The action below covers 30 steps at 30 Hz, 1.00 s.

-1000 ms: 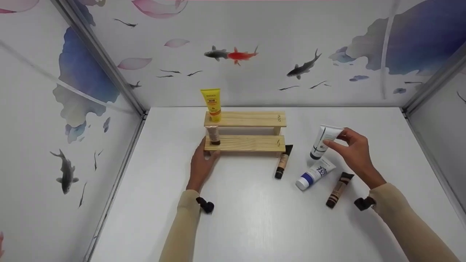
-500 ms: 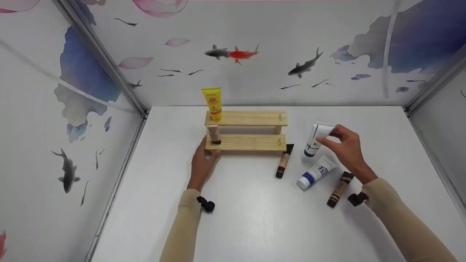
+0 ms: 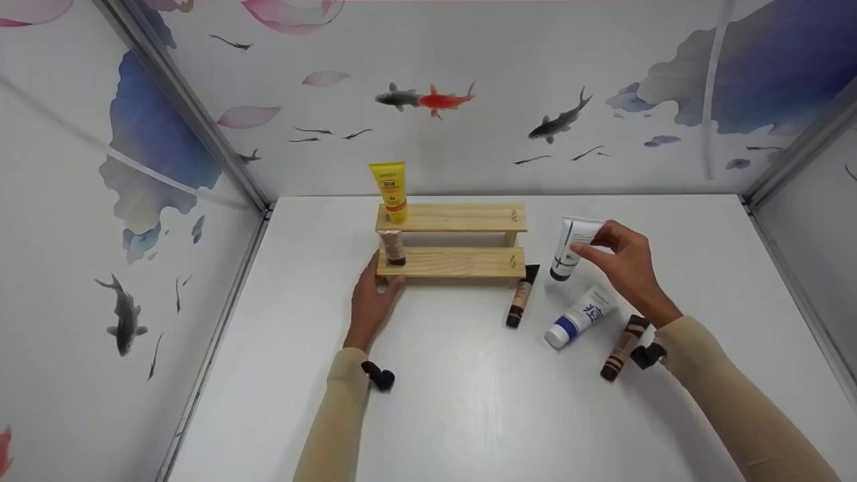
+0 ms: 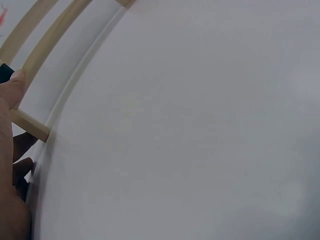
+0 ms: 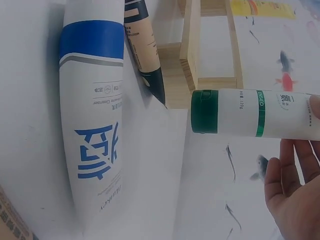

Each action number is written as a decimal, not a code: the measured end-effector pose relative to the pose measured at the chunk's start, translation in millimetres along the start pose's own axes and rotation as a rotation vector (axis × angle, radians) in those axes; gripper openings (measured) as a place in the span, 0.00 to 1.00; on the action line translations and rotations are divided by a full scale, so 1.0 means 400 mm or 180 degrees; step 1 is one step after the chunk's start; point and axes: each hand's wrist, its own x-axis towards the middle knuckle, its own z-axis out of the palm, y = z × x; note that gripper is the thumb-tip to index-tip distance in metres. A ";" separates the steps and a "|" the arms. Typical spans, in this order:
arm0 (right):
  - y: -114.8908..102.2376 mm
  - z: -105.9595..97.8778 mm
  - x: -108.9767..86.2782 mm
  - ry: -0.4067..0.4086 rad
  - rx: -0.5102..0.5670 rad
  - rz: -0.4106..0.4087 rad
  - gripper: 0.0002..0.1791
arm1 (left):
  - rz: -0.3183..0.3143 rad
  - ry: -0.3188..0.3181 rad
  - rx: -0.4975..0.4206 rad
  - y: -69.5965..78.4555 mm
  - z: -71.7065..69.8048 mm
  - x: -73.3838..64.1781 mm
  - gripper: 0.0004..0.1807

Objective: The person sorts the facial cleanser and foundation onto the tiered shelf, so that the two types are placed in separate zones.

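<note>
My left hand (image 3: pixel 371 304) grips the front left corner of a two-step wooden display rack (image 3: pixel 462 261), thumb on its front step. In the left wrist view that thumb (image 4: pixel 15 85) presses the rack's edge, other fingers lower down. My right hand (image 3: pixel 629 268) pinches a white squeeze tube (image 3: pixel 572 234) by its flat end, right of the rack. Its dark green cap (image 5: pixel 205 111) points down, clear of the table in the right wrist view. A yellow tube (image 3: pixel 393 191) stands cap-down on the upper step's left end, a small beige tube (image 3: pixel 394 246) on the lower.
Below my right hand lies a blue-and-white cleanser tube (image 3: pixel 581 320). A slim beige tube with black ends (image 3: pixel 522 298) lies against the rack's front right corner. A brown striped tube (image 3: pixel 624 348) lies near my right wrist. Printed panels (image 3: pixel 469 154) wall the table.
My right hand has carried the white tube left and slightly farther back, toward the rack. The left hand and the rack have stayed in place.
</note>
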 end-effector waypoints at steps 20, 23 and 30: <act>-0.058 0.043 0.076 -0.0071 0.0106 -0.0157 0.18 | 0.0000 -0.0018 -0.0055 -0.009 -0.004 0.012 0.53; -0.065 0.050 0.084 -0.0069 0.0153 -0.0167 0.18 | 0.0001 -0.0012 -0.0046 -0.004 -0.003 0.010 0.53; -0.079 0.068 0.104 -0.0079 0.0144 -0.0167 0.19 | -0.0068 0.0008 0.0045 0.000 0.004 0.002 0.52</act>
